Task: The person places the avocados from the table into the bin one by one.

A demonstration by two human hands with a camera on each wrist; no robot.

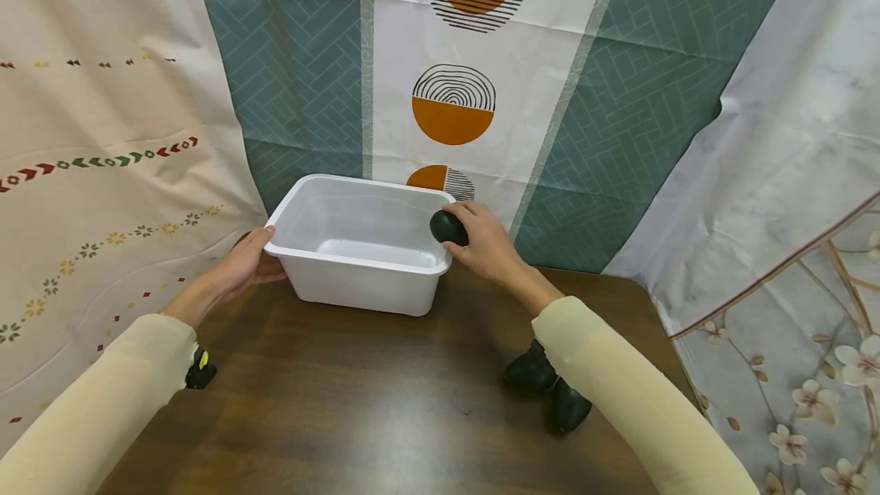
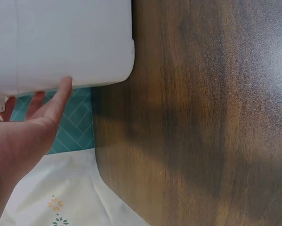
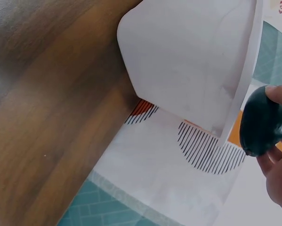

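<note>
A white plastic tub (image 1: 357, 277) stands at the far side of the table. My left hand (image 1: 241, 266) holds its left end, thumb at the rim and fingers against the outer wall; in the left wrist view, the fingertips (image 2: 65, 84) meet the tub's side. My right hand (image 1: 488, 243) grips a dark green avocado (image 1: 449, 228) by the tub's right rim. In the right wrist view the thumb and fingers close round the avocado (image 3: 261, 123), which is just outside the rim (image 3: 235, 113). More avocados (image 1: 531, 369) lie on the table, partly hidden by my right sleeve.
The brown wooden table (image 1: 385, 388) reaches back to a patterned cloth (image 1: 296, 59) hanging close behind the tub. Pale cloth (image 1: 117, 197) hangs along the left side, and a floral white one (image 1: 770, 250) along the right. A small black item (image 1: 201, 369) shows by my left cuff.
</note>
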